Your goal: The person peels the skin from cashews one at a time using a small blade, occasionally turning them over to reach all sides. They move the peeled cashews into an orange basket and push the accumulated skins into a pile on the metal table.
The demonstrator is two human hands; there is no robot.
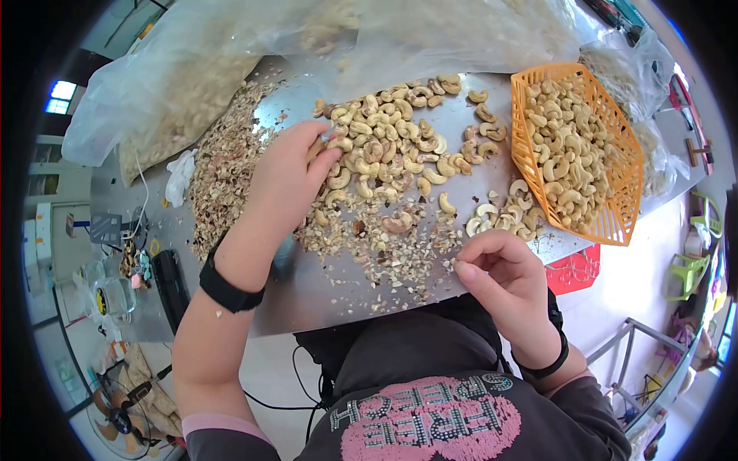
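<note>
My left hand (288,173) is at the left edge of a heap of cashew nuts (384,138), its thumb and fingers bent together against the nuts. A small brownish thing shows between them, too hidden to name. Lower right, my right hand (503,280) is raised over the table's near edge, thumb and forefinger brought close together. Whatever is at their tips is too small to name. Below the heap lie skin flakes and broken bits (392,261). A small group of paler cashews (507,213) sits just beyond my right hand.
An orange plastic basket (521,146) of cashews stands at the right of the metal table (307,307). Brown skin flakes (223,169) are piled at left. Large clear plastic bags (461,34) line the back. A black object (169,284) lies at the left edge.
</note>
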